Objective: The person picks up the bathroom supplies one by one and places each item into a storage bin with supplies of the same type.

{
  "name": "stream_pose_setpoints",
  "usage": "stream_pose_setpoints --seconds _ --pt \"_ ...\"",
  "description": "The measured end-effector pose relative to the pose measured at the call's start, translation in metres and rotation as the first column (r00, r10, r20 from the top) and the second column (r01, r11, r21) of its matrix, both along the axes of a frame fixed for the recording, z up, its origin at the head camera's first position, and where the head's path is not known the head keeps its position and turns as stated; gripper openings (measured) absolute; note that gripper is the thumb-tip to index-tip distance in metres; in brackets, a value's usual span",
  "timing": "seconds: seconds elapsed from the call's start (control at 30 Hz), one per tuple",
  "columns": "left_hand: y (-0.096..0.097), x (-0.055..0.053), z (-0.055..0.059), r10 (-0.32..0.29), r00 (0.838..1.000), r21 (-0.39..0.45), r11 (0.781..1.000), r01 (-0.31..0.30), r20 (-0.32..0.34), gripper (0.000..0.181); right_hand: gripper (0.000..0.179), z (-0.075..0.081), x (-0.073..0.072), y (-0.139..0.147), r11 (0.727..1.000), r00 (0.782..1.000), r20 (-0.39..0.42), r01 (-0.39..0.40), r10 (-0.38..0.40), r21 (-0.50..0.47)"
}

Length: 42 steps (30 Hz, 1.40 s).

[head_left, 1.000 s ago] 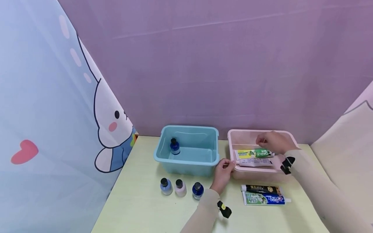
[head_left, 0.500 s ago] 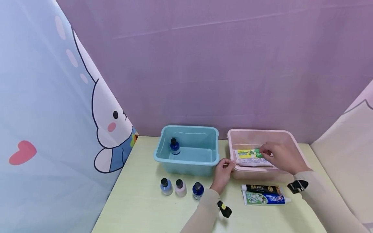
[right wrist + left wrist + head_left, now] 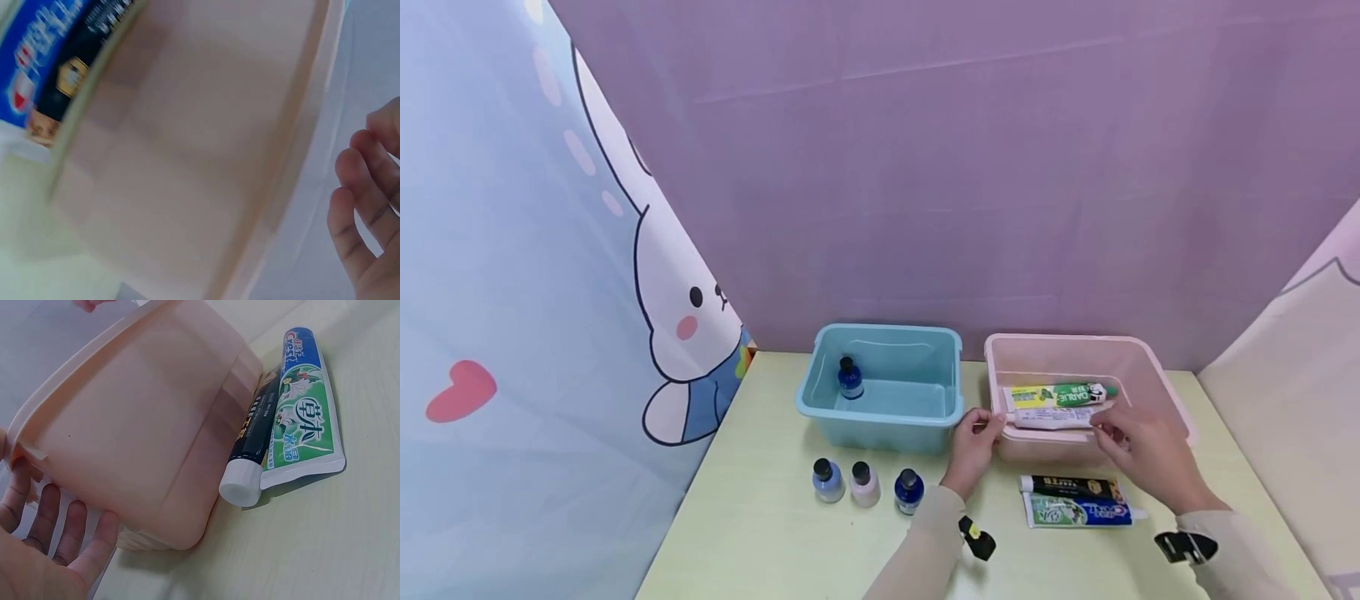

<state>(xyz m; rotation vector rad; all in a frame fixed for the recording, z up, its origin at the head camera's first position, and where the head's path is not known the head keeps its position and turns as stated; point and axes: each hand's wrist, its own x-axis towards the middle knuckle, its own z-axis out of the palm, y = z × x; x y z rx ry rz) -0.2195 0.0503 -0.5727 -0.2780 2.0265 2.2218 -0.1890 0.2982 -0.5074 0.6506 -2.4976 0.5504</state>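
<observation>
With thumb and index finger my left hand (image 3: 973,454) pinches the rim of a pink plastic bin (image 3: 1075,450) at its near left corner; the left wrist view shows the other fingers (image 3: 72,522) spread beside the bin's wall. Inside the bin lie a green and yellow Darlie toothpaste tube (image 3: 1052,395) and a whitish tube (image 3: 1051,418). Over the bin's near rim hovers my right hand (image 3: 1153,457), fingers loosely bent, holding nothing. On the table before the bin, a black toothpaste tube (image 3: 1071,487) lies against a blue and green Crest tube (image 3: 304,406).
Left of the pink bin stands a light blue bin (image 3: 880,433) with a dark blue bottle (image 3: 851,380) in it. In front of it are a pale blue bottle (image 3: 828,482), a pale pink bottle (image 3: 865,486) and a dark blue bottle (image 3: 909,492). A purple cloth (image 3: 925,183) hangs behind.
My right hand has drawn back from inside the pink bin to its near rim, uncovering the Darlie tube. The left hand stays at the bin's corner.
</observation>
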Motion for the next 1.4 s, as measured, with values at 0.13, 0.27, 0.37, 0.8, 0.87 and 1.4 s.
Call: stream_pose_setpoints --seconds 0.13,0.27,0.37,0.8,0.87,1.4 --pt "0.000 -0.001 -0.001 -0.001 1.000 0.005 1.000 0.001 -0.007 0.018 0.021 -0.012 0.016 -0.003 0.997 0.997 0.039 0.065 -0.064 -0.029" --pt "-0.001 -0.001 -0.002 -0.002 1.000 0.003 1.000 0.002 0.001 0.018 0.021 -0.028 0.031 -0.006 0.995 0.992 0.085 0.094 -0.091 -0.028" --pt "-0.001 -0.001 -0.002 -0.002 1.000 0.005 1.000 0.002 0.009 0.018 0.021 -0.041 0.041 -0.008 0.994 0.985 0.136 0.109 -0.103 -0.032" --pt "0.000 -0.001 -0.003 -0.003 1.000 -0.003 1.000 0.003 0.019 0.018 0.029 -0.082 0.060 -0.009 0.987 0.893 0.424 0.114 -0.153 0.118" --pt "0.000 -0.001 -0.003 -0.004 1.000 -0.005 1.000 0.004 0.022 0.017 0.032 -0.085 0.060 -0.009 0.986 0.882 0.445 0.107 -0.155 0.131" --pt "-0.001 0.000 -0.005 -0.007 1.000 0.012 1.000 0.007 -0.002 0.014 0.042 -0.098 0.061 -0.008 0.965 0.881 0.420 0.128 -0.216 0.228"
